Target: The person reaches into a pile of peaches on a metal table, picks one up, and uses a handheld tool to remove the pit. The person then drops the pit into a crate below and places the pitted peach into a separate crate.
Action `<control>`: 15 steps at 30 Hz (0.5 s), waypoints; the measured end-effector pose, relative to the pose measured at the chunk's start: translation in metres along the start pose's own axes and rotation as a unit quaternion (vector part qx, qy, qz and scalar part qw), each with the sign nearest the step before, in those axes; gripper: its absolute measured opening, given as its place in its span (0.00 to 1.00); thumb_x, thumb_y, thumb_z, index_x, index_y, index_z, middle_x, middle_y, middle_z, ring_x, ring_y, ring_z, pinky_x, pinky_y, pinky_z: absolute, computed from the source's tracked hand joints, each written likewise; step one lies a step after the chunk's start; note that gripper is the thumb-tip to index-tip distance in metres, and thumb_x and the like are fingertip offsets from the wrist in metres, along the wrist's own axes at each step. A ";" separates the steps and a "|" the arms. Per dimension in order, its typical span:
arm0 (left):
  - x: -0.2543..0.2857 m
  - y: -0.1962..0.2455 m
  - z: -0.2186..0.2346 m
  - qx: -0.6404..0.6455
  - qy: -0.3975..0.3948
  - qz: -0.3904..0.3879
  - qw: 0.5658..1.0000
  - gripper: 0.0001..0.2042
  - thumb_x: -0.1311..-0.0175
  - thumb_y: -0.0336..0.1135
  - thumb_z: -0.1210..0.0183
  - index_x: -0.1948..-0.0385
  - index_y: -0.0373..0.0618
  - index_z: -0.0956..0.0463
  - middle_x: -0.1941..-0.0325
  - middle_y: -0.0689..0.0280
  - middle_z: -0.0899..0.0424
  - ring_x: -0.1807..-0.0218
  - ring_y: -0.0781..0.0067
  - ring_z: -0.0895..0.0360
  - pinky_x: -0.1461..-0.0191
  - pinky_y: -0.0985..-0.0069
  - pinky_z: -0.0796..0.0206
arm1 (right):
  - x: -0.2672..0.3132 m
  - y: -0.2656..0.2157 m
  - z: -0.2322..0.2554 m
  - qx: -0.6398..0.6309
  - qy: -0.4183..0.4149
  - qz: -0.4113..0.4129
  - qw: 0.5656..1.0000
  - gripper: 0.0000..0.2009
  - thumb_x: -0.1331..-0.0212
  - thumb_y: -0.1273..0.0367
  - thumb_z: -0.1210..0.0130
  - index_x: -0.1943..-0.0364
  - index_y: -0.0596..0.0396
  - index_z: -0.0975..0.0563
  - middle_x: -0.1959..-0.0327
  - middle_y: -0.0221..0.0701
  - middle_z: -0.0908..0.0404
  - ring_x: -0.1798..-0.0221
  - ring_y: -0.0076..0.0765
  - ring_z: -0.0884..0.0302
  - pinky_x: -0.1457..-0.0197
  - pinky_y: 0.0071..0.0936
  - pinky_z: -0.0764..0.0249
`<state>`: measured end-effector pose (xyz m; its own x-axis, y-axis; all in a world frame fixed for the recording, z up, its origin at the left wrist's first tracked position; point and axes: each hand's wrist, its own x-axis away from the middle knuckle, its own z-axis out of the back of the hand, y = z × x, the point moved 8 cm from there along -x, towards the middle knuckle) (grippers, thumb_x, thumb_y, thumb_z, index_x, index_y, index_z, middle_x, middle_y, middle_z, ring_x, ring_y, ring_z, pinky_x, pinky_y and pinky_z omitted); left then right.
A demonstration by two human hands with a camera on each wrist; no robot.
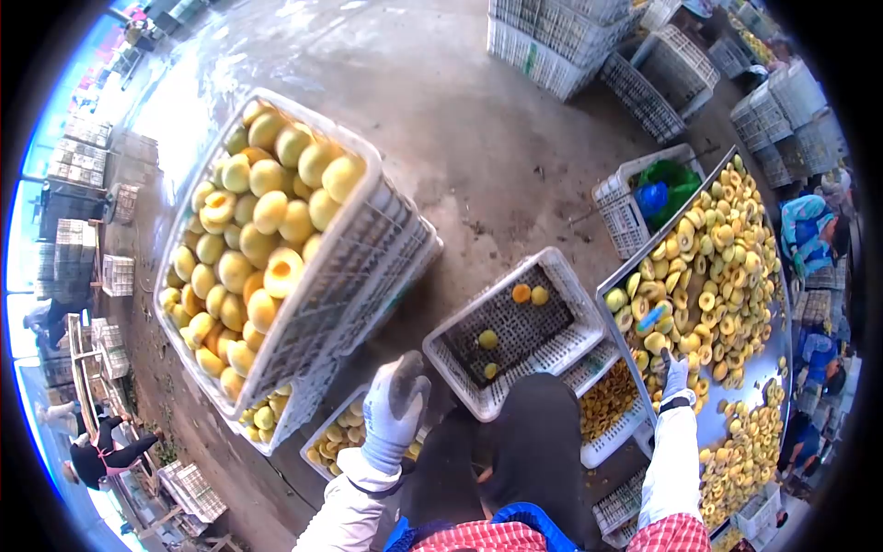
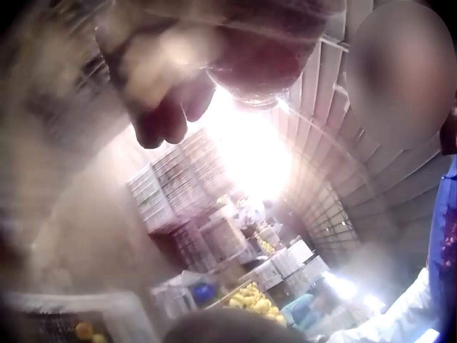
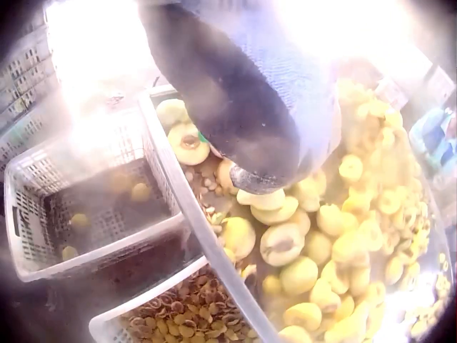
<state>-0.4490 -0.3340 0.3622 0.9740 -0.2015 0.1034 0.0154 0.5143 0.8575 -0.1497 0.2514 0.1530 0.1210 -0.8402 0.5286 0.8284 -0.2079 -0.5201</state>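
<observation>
My left hand point(image 1: 395, 409), in a grey glove with dark fingers, is raised in front of my left knee. In the left wrist view its fingers point(image 2: 164, 125) hang loosely bent, apart from the thumb, with nothing between them. My right hand point(image 1: 676, 375), gloved likewise, reaches over the metal-edged table at the heap of halved yellow stone fruits point(image 1: 708, 285). Its dark fingertip point(image 3: 257, 179) is right at some fruit halves point(image 3: 264, 204); I cannot tell whether it pinches one. A slim blue-green tool point(image 1: 650, 319) shows on the fruit just beyond this hand.
A stacked crate of whole yellow fruits point(image 1: 267, 212) stands at the left. Between it and the table is a white crate point(image 1: 460, 396) with several fruits inside. Below the table edge sits a crate of brown pits point(image 1: 607, 405). A crate with green and blue bags point(image 1: 625, 216) stands beyond.
</observation>
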 end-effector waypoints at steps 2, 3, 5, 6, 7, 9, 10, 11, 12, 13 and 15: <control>-0.037 0.050 0.021 -0.032 0.025 -0.079 0.996 0.15 0.44 0.22 0.44 0.53 0.35 0.26 0.55 0.57 0.21 0.53 0.67 0.22 0.49 0.75 0.31 | -0.029 0.011 -0.023 0.021 -0.025 0.181 0.983 0.30 0.45 0.58 0.38 0.43 0.61 0.34 0.61 0.37 0.23 0.63 0.33 0.25 0.63 0.29 0.28; -0.058 0.076 0.029 -0.036 0.028 -0.118 0.992 0.15 0.45 0.22 0.43 0.53 0.35 0.26 0.54 0.55 0.22 0.54 0.64 0.22 0.49 0.74 0.31 | 0.009 -0.016 -0.041 0.073 -0.019 0.279 0.957 0.24 0.43 0.59 0.41 0.49 0.63 0.29 0.61 0.37 0.23 0.68 0.27 0.25 0.69 0.21 0.29; -0.100 0.118 0.041 -0.088 0.048 -0.170 0.980 0.16 0.46 0.23 0.42 0.54 0.35 0.26 0.53 0.54 0.23 0.54 0.60 0.22 0.50 0.73 0.30 | 0.059 -0.033 -0.078 0.028 -0.127 0.187 0.974 0.17 0.40 0.63 0.44 0.51 0.57 0.27 0.63 0.34 0.22 0.74 0.24 0.26 0.74 0.23 0.28; -0.123 0.135 0.045 -0.115 0.061 -0.215 0.968 0.18 0.48 0.25 0.40 0.53 0.36 0.27 0.52 0.54 0.23 0.51 0.56 0.24 0.47 0.69 0.31 | 0.073 -0.036 -0.096 -0.050 -0.155 0.160 0.974 0.14 0.40 0.65 0.44 0.52 0.54 0.27 0.65 0.33 0.21 0.75 0.24 0.28 0.76 0.24 0.29; -0.148 0.148 0.047 -0.186 0.059 -0.241 0.951 0.21 0.49 0.30 0.38 0.51 0.39 0.28 0.51 0.56 0.24 0.46 0.52 0.29 0.41 0.63 0.38 | 0.019 0.030 -0.115 0.007 -0.118 0.181 0.976 0.12 0.39 0.67 0.45 0.54 0.55 0.27 0.66 0.32 0.22 0.75 0.25 0.28 0.74 0.25 0.27; -0.203 0.166 0.053 -0.286 0.075 -0.234 0.926 0.24 0.50 0.35 0.37 0.48 0.41 0.29 0.48 0.56 0.25 0.43 0.49 0.34 0.38 0.59 0.45 | 0.020 0.015 -0.130 -0.009 -0.098 0.268 0.959 0.09 0.37 0.68 0.47 0.56 0.53 0.28 0.70 0.33 0.22 0.75 0.32 0.24 0.70 0.33 0.24; -0.229 0.165 0.054 -0.301 0.069 -0.207 0.928 0.26 0.51 0.40 0.37 0.48 0.44 0.29 0.46 0.55 0.28 0.42 0.47 0.36 0.37 0.57 0.47 | 0.052 -0.016 -0.140 -0.254 -0.235 -0.040 0.937 0.09 0.36 0.67 0.49 0.55 0.52 0.29 0.70 0.35 0.21 0.75 0.38 0.22 0.71 0.37 0.23; -0.253 0.162 0.053 -0.318 0.071 -0.186 0.927 0.27 0.52 0.40 0.37 0.47 0.46 0.29 0.44 0.55 0.29 0.40 0.47 0.37 0.36 0.56 0.47 | 0.036 -0.043 -0.146 -0.147 -0.215 0.062 0.963 0.09 0.35 0.66 0.51 0.54 0.51 0.30 0.70 0.37 0.20 0.76 0.43 0.21 0.72 0.40 0.23; -0.274 0.153 0.051 -0.342 0.061 -0.182 0.920 0.27 0.53 0.42 0.36 0.47 0.47 0.28 0.43 0.54 0.30 0.38 0.45 0.40 0.35 0.55 0.48 | 0.076 -0.120 -0.155 -0.274 -0.271 -0.124 0.915 0.09 0.34 0.65 0.52 0.54 0.49 0.32 0.72 0.39 0.21 0.76 0.45 0.21 0.73 0.41 0.23; -0.294 0.148 0.052 -0.378 0.085 -0.139 0.911 0.28 0.54 0.45 0.36 0.49 0.45 0.27 0.42 0.53 0.30 0.36 0.42 0.42 0.35 0.52 0.49 | 0.071 -0.183 -0.166 -0.218 -0.279 -0.133 0.926 0.11 0.35 0.63 0.51 0.53 0.50 0.32 0.72 0.40 0.21 0.75 0.49 0.21 0.72 0.42 0.23; -0.342 0.140 0.056 -0.436 0.077 -0.070 0.894 0.26 0.49 0.53 0.41 0.51 0.47 0.26 0.41 0.53 0.29 0.37 0.42 0.39 0.36 0.52 0.46 | 0.024 -0.302 -0.219 -0.189 -0.294 -0.029 0.937 0.08 0.35 0.64 0.51 0.58 0.51 0.30 0.71 0.40 0.21 0.74 0.47 0.21 0.72 0.40 0.23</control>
<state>-0.7928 -0.2397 0.4755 0.9672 -0.2326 -0.1021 0.2449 0.9606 0.1314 -0.5164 0.1842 0.1759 0.4543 -0.4242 0.7834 0.6038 -0.4999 -0.6209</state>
